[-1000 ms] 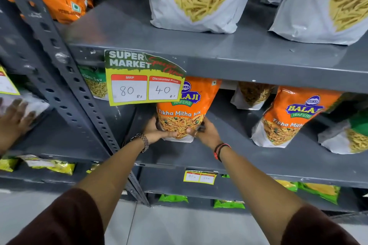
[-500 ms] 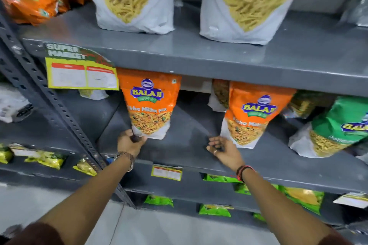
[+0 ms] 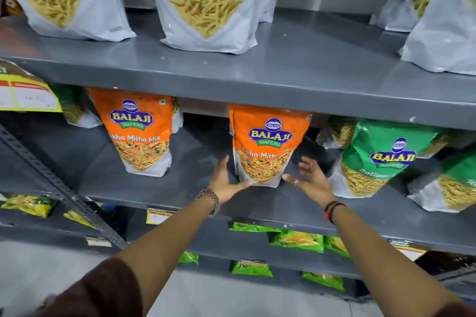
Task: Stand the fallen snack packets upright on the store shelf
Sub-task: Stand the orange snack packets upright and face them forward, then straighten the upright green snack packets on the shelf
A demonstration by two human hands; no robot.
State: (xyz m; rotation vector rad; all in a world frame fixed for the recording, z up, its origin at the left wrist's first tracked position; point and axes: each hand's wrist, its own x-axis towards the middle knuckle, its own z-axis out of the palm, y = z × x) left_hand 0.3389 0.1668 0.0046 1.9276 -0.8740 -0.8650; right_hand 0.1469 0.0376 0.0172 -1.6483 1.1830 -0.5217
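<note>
Orange packet (image 3: pixel 268 144) stands between open left hand (image 3: pixel 224 183) and right hand (image 3: pixel 313 183).

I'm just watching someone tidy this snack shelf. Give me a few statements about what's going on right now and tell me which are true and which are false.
1. Both hands are at the second orange packet. True: the left hand and right hand flank its base, fingers spread.
2. That packet lies flat. False: it stands upright.
3. A green packet sits to its right. True.
4. The first orange packet is being held. False: no hand touches it.
5. The shelf above holds orange packets. False: white packets with yellow sticks.
</note>
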